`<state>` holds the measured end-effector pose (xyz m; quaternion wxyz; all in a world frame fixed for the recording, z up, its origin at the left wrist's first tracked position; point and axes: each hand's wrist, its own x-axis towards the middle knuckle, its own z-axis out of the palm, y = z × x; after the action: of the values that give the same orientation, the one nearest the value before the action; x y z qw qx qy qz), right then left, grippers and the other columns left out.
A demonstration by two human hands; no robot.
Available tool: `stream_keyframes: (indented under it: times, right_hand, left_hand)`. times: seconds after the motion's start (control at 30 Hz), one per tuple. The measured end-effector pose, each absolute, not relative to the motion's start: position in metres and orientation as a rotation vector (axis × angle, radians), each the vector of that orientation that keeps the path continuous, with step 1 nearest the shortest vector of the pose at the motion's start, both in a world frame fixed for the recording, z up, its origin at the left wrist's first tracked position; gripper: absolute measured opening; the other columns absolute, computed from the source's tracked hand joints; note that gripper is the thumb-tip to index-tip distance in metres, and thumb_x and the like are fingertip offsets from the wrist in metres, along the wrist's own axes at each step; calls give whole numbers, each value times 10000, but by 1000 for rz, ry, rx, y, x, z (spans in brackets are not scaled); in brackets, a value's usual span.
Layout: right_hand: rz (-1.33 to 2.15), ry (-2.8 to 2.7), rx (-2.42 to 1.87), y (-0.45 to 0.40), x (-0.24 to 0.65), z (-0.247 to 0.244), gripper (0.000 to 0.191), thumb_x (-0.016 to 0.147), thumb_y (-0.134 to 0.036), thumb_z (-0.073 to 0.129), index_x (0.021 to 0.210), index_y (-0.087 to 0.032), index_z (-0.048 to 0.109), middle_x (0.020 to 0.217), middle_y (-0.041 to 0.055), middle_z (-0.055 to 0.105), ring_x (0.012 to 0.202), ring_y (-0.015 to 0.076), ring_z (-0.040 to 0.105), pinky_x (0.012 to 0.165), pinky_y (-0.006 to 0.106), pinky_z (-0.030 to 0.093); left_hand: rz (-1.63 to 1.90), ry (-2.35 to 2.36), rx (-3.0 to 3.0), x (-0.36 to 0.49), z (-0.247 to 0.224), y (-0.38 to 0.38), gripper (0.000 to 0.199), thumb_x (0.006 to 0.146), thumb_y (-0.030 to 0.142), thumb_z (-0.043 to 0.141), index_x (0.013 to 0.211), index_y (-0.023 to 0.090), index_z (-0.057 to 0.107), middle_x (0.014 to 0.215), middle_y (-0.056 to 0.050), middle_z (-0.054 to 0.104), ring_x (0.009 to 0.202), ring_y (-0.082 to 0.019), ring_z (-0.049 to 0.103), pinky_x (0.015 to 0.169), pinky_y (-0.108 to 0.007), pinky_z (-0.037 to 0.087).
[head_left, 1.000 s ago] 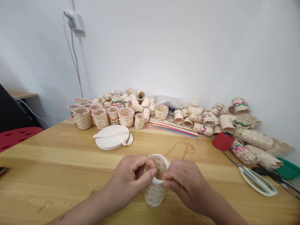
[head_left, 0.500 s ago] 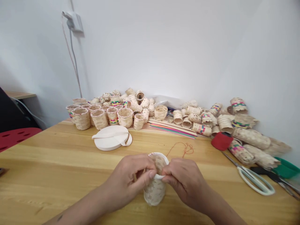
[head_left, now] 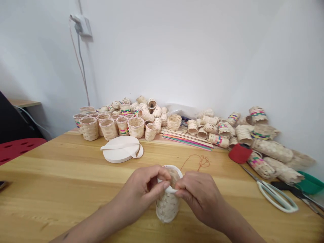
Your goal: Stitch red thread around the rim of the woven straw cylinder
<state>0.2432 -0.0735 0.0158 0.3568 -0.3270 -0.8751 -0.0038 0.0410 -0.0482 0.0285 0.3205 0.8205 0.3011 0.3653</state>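
A small woven bamboo basket [head_left: 167,206] stands upright on the table in front of me, with white tape [head_left: 172,190] folded over its rim. My right hand [head_left: 199,192] pinches the taped rim on the right side, thumb outside and fingers toward the opening. At the rim's left side, my left hand [head_left: 144,189] has its thumb and forefinger around the tape, their tips slightly apart. Both hands partly cover the rim. An orange-red thread [head_left: 201,162] trails from behind the basket across the table.
A roll of white tape [head_left: 120,152] lies at left centre. Finished small baskets [head_left: 89,129] and a long pile of woven pieces [head_left: 273,150] line the wall. Coloured strips [head_left: 187,142], a red spool [head_left: 240,153], white-handled scissors [head_left: 277,197] and a green container [head_left: 310,182] are further right.
My left thumb and forefinger have parted a little at the rim, showing more tape between them. My right hand keeps its grip, and the basket stays in place.
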Motion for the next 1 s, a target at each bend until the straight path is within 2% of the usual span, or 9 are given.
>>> stream_keyframes:
  times: [0.27, 0.47, 0.6, 0.7, 0.87, 1.0]
  right_hand:
    - [1, -2244, -869, -73, 244, 16, 333, 1002, -336, 375, 771, -174, 552, 635, -8, 554, 580, 119, 467, 572, 246, 306]
    - [12, -2247, -880, -74, 243, 18, 333, 995, -334, 390, 765, -175, 571, 626, -6, 562, 572, 121, 472, 566, 251, 309]
    - [98, -2197, -841, -73, 249, 22, 310, 983, -400, 426, 917, -179, 633, 658, -9, 602, 585, 109, 522, 570, 224, 355]
    - [90, -2126, -820, -71, 255, 26, 284, 967, -406, 465, 1014, -184, 635, 619, -30, 581, 534, 93, 500, 535, 205, 357]
    - [53, -2176, -785, -67, 252, 22, 207, 951, -347, 517, 973, -185, 644, 640, -19, 598, 567, 103, 514, 562, 214, 371]
    - [175, -2219, -820, -67, 248, 18, 213, 960, -326, 498, 880, -177, 629, 666, -12, 609, 600, 101, 529, 579, 213, 364]
  left_hand:
    - [983, 609, 2234, 38, 27, -42, 207, 897, 165, 505, 710, 149, 591, 654, 25, 579, 609, -89, 506, 593, -165, 361]
    - [924, 544, 2281, 36, 28, -40, 118, 854, 226, 607, 763, 153, 624, 713, 7, 621, 637, -100, 527, 606, -169, 377]
    - [919, 542, 2294, 34, 28, -37, 158, 880, 199, 563, 738, 151, 613, 708, 7, 617, 649, -101, 537, 624, -169, 386]
    - [909, 546, 2308, 33, 29, -35, 157, 883, 183, 554, 737, 149, 601, 718, 11, 607, 667, -101, 545, 640, -167, 386]
    - [888, 552, 2300, 32, 28, -32, 204, 903, 216, 527, 718, 147, 581, 694, 19, 576, 648, -99, 527, 618, -166, 373]
    - [869, 532, 2285, 32, 26, -31, 237, 914, 255, 512, 719, 143, 586, 718, 5, 596, 672, -109, 546, 639, -181, 398]
